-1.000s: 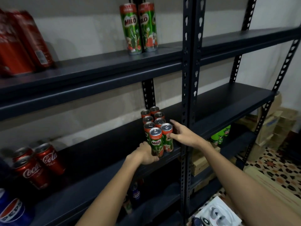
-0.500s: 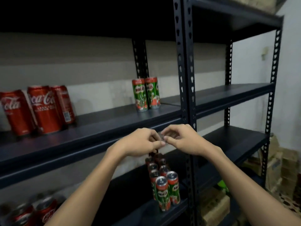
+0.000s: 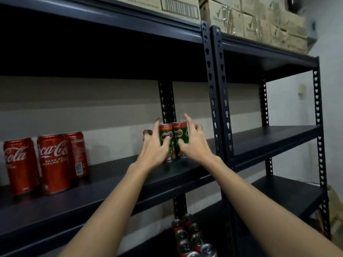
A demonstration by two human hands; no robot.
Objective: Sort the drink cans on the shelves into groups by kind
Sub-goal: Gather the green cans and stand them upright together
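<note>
Left hand (image 3: 155,152) and right hand (image 3: 193,145), fingers spread, close around two slim green-and-red metal Milo cans (image 3: 173,140); rigid, smooth, likely slippery — grip mid-body.

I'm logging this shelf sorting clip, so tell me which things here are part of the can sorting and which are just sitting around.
Part of the job:
- two Milo cans on the middle shelf, left hand and right hand reaching around them
- Coca-Cola cans on the same shelf
- Milo cans on the lower shelf

Just lying about:
- cardboard boxes on top of the rack
</note>
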